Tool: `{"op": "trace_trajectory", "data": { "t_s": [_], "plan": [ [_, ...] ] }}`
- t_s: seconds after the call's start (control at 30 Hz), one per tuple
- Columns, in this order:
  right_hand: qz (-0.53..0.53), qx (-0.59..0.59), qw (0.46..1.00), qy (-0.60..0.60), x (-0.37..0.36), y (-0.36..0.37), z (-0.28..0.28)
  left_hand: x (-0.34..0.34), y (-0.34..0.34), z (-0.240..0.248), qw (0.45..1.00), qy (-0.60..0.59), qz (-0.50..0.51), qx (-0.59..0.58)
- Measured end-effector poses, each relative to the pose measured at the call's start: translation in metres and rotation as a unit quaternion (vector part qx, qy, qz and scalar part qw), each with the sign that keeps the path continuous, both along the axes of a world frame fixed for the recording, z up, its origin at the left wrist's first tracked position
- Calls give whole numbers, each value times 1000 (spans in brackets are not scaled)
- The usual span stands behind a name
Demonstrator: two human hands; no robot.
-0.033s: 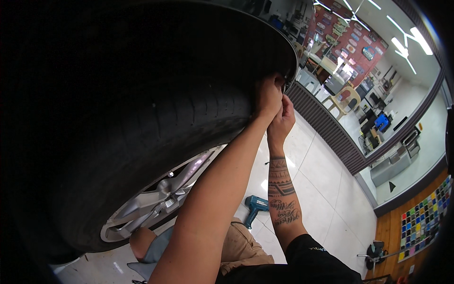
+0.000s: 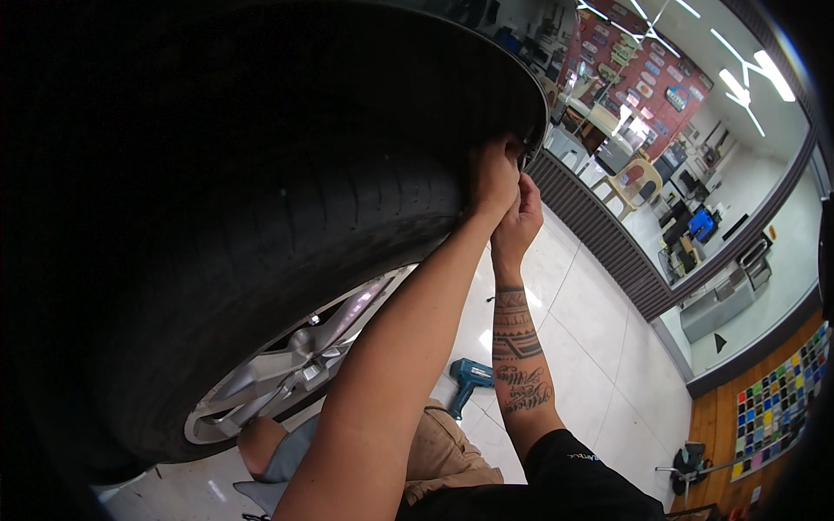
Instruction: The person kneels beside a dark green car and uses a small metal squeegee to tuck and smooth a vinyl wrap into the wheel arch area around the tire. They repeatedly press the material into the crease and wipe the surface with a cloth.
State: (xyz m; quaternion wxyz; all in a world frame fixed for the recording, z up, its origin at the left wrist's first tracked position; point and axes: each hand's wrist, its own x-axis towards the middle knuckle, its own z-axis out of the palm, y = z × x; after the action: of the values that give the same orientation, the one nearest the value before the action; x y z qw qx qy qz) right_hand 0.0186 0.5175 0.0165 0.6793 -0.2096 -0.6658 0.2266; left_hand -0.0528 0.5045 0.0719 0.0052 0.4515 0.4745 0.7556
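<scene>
Both arms stretch up past a large black tyre (image 2: 330, 208) to the lower end of the wheel arch's thin edge (image 2: 546, 108). My left hand (image 2: 493, 181) is closed against the inner side of that edge, its fingertips partly lost in the dark of the wheel well. Just below and to the right, my right hand (image 2: 519, 219) is closed too, thumb and fingers pinched together close to the left wrist. A small dark piece shows by the fingertips at the edge; what either hand grips cannot be made out. The silver spoked rim (image 2: 300, 347) lies left of my left forearm.
A teal gun-shaped power tool (image 2: 472, 378) lies on the white tiled floor (image 2: 591, 347) between my forearms. A ribbed dark low wall (image 2: 599, 230) stands to the right, with a glass-fronted room behind it. A board of coloured swatches (image 2: 782, 391) is at far right.
</scene>
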Motion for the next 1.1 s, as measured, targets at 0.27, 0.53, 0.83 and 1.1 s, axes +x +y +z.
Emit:
{"op": "trace_trajectory", "data": {
  "t_s": [0.27,0.53,0.83,1.1],
  "plan": [
    [-23,32,999,-4,-10,1,2,-1,-1,2,1000,-2,7,6],
    [-72,77,994,-26,-9,6,5,0,-2,4,1000,-7,2,22],
    [-69,49,996,-25,-13,0,6,0,-1,3,1000,8,14,24],
    [-92,58,994,-30,-13,2,0,-1,0,2,1000,9,16,15]
  ]
}}
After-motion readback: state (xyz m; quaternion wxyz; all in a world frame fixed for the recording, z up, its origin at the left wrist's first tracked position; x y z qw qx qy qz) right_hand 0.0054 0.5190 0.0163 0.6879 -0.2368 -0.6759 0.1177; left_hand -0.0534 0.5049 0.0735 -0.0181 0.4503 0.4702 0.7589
